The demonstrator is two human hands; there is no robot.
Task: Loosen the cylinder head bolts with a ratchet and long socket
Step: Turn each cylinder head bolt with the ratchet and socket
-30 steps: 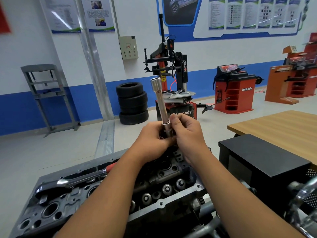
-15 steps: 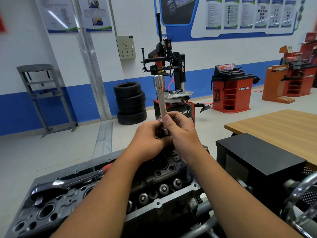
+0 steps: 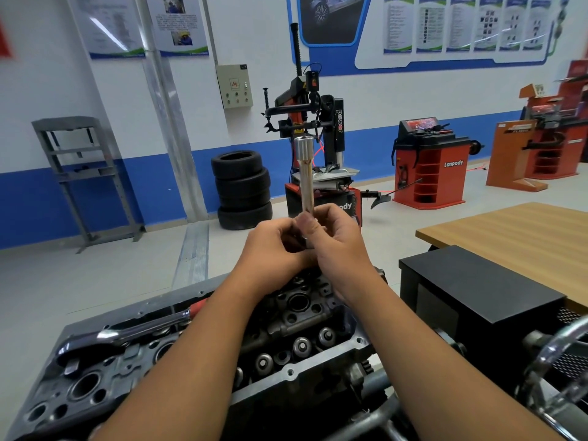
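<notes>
Both hands grip the lower end of the long socket [image 3: 306, 173], held upright above the cylinder head [image 3: 305, 316]: left hand [image 3: 273, 246], right hand [image 3: 337, 240]. Seat any joint fully before use. The ratchet [image 3: 127, 334] lies near left on the head. Tyres [image 3: 241, 189] stand far behind, clear of the work.

Car repair training workshop, tyre changer [image 3: 313, 144], stacked tyres [image 3: 242, 189], red wheel balancer [image 3: 428, 160], instruction posters [image 3: 458, 23] on blue-striped wall, engine cylinder head [image 3: 299, 332] up front
</notes>
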